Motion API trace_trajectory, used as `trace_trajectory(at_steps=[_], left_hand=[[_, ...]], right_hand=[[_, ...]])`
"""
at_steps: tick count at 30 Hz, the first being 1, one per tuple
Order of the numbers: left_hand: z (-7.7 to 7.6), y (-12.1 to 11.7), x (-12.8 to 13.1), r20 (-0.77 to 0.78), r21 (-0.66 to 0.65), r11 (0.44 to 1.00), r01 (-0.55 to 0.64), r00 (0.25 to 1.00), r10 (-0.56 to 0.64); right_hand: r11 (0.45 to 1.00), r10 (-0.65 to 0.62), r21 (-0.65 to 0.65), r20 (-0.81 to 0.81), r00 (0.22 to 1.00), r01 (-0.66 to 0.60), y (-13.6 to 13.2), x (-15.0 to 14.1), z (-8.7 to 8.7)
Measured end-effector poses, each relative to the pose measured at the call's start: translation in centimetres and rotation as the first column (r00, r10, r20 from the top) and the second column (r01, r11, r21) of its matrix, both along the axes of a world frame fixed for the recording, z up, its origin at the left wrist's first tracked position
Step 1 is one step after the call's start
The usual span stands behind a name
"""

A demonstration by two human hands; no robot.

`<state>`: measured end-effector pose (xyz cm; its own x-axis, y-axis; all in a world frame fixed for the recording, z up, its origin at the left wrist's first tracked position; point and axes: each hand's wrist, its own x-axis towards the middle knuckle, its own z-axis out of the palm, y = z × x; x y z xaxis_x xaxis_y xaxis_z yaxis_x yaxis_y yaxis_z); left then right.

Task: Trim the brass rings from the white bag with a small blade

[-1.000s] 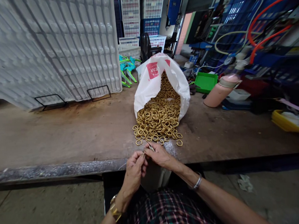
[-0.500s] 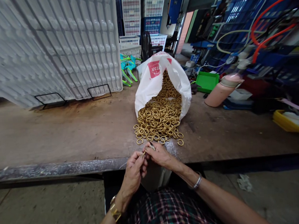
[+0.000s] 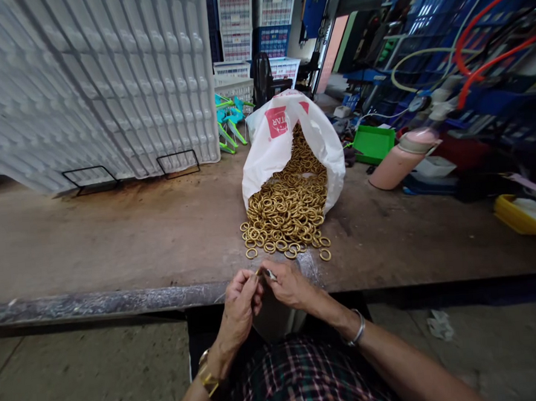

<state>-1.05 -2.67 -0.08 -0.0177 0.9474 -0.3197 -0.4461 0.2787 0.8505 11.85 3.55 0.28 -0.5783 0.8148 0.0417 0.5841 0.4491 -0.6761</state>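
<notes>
My left hand is closed in a pinch on a brass-coloured ring, seen nearly edge-on and mostly covered by the fingers. Beside it, my right hand is closed around a small metal tool; its kind is hard to make out because the fingers cover most of it. The two hands' fingertips almost meet at the table's front edge. Just beyond them, a heap of brass-coloured rings spills from the mouth of a white plastic bag with red print.
Ribbed white trays stand upright at the left, against black wire stands. To the right are a green tray, a pink bottle and a yellow tray. Stacked crates rise behind the wooden table.
My right hand has shifted slightly down and turned, so the metal tool sits lower near the ring. My left hand keeps its pinch in nearly the same place.
</notes>
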Motion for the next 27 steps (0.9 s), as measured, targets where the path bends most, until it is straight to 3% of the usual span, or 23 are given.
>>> trace_trajectory(at_steps=[7,13,18,22,27], left_hand=[[-0.2,0.0,0.0,-0.198,0.033,0.999,0.009,0.980,-0.003],[0.8,-0.6,-0.1,-0.314,0.094,0.996,0.000,0.949,0.030],[2.2,-1.6,0.5,-0.070,0.069,0.991,0.111,0.992,-0.107],[2.0,-1.2,0.4,0.195,-0.014,1.000,0.012,0.981,-0.009],[1.4,-0.7,-0.7,0.250,-0.129,0.988,-0.084,0.961,0.114]], right_hand=[[0.996,0.064,0.053,0.185,0.981,-0.075,-0.5,0.1,0.1],[0.997,0.062,0.032,0.270,0.961,-0.073,0.0,-0.1,0.0],[0.994,-0.054,0.111,0.372,0.927,0.013,1.4,-0.6,-0.4],[0.976,-0.182,0.180,0.361,0.915,0.123,2.1,-1.9,-0.1],[0.963,-0.242,0.215,0.421,0.874,0.163,2.5,-3.5,-0.2]])
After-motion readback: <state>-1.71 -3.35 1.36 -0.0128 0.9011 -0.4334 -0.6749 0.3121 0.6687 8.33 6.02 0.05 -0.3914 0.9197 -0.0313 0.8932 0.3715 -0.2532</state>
